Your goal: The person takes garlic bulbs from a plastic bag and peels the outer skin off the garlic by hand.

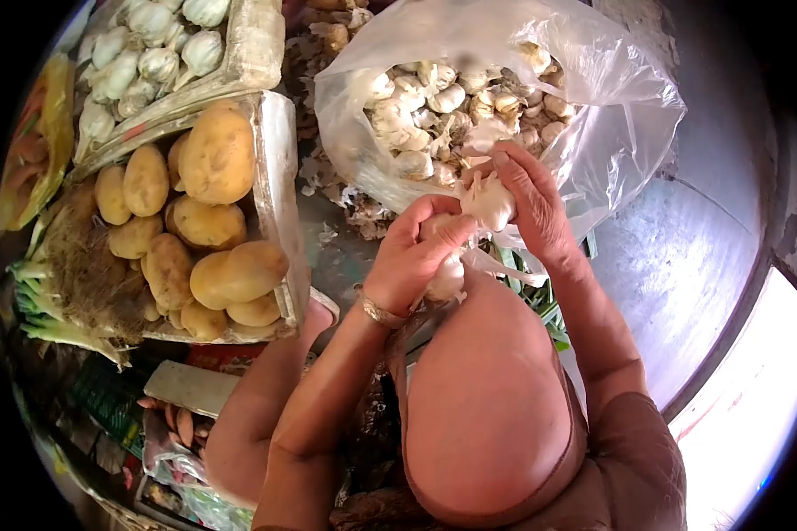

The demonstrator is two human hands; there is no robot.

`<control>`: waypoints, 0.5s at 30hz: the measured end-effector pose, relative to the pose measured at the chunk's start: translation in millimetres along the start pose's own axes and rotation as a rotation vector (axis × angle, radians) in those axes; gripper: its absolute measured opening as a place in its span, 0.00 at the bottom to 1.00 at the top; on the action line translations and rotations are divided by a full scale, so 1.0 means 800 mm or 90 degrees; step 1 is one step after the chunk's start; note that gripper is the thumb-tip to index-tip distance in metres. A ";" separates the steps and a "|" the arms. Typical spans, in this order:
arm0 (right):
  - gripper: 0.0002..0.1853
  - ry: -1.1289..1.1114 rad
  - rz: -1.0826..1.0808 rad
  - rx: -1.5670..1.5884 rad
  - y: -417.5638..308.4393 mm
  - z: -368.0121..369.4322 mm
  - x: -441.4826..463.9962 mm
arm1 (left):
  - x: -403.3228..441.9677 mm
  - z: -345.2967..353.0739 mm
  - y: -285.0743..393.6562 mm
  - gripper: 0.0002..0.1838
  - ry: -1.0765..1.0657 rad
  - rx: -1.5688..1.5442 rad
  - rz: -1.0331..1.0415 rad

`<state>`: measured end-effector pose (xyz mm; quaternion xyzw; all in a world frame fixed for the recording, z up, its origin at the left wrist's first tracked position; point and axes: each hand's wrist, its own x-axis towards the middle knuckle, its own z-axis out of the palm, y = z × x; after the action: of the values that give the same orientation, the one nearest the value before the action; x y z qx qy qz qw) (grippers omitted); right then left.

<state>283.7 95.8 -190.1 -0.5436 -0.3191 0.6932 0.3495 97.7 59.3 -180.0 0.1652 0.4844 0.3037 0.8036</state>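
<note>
My right hand (pixel 533 199) is closed around a white garlic bulb (pixel 490 205), its fingers over the far side of the bulb. The tip of my left thumb presses against the near side of that bulb. My left hand (pixel 412 257) is closed too, with another garlic bulb (pixel 447 279) held in the palm under the thumb. Both hands are above my knee, at the near rim of a clear plastic bag (pixel 629 97). Many garlic bulbs (pixel 407 124), whitish and papery brown, lie inside the open bag.
On the left, a worn foam box (pixel 279 168) holds potatoes (pixel 221 155). Behind it stands another foam box (pixel 252 53) with white garlic bulbs. Green onions with matted roots (pixel 93 265) lie beside the potatoes. Loose garlic skins (pixel 363 212) and green leaves (pixel 553 323) are on the floor.
</note>
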 end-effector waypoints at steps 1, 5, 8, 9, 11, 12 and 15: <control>0.17 -0.062 -0.094 -0.072 -0.002 0.006 -0.001 | -0.002 0.000 0.003 0.20 0.008 -0.001 -0.036; 0.17 -0.071 -0.201 -0.223 -0.019 0.024 -0.012 | -0.002 0.002 0.003 0.25 -0.021 0.032 -0.053; 0.19 -0.075 -0.267 -0.243 -0.016 0.033 -0.012 | -0.004 0.013 0.009 0.34 -0.038 -0.050 -0.043; 0.20 -0.068 -0.283 -0.248 -0.018 0.035 -0.011 | -0.004 0.012 0.006 0.34 -0.036 -0.048 -0.040; 0.20 -0.052 -0.383 -0.233 0.007 0.030 -0.003 | -0.006 0.017 -0.003 0.34 0.003 0.058 0.043; 0.19 0.007 -0.309 -0.174 0.008 0.034 -0.005 | -0.005 0.021 -0.009 0.34 0.075 0.263 0.224; 0.16 0.053 -0.232 -0.077 0.010 0.023 -0.002 | -0.004 0.017 -0.001 0.35 0.131 0.354 0.351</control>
<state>265.1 89.0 -192.1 -0.5251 -0.4387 0.5748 0.4488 108.8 56.7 -171.9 0.4687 0.5633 0.3802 0.5643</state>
